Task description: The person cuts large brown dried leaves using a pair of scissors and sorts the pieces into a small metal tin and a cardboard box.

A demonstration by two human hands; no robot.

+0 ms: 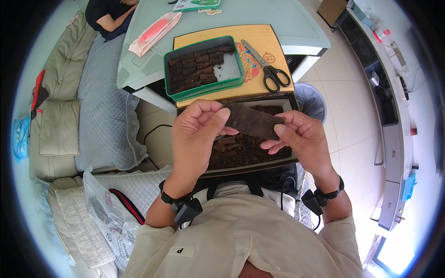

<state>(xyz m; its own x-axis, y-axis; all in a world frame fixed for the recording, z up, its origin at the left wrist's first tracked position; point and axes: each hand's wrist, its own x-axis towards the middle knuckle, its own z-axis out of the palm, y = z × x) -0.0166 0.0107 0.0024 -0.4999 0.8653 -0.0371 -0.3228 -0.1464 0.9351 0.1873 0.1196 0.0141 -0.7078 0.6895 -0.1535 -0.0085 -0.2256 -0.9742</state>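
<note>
A flat strip of dark brown dried bark or peel [253, 120] is stretched between my hands. My left hand [200, 128] pinches its left end between thumb and fingers, and my right hand [299, 137] grips the right end. Under it lies a shallow box [250, 170] holding loose dark brown pieces and crumbs [229, 149]. Beyond my hands, a green-rimmed rectangular tin [205, 92] contains rows of short dark brown rolls [193, 67]. Scissors with black handles [273, 74] rest to the right of the tin on a yellow printed box lid [222, 31].
A pale green table [271, 14] carries a pink-and-white packet [154, 33]. A lined waste bin [311, 100] stands at the right. To the left, a person [109, 17] sits on a quilted sofa [100, 104]. A clear plastic bag [107, 208] lies beside me.
</note>
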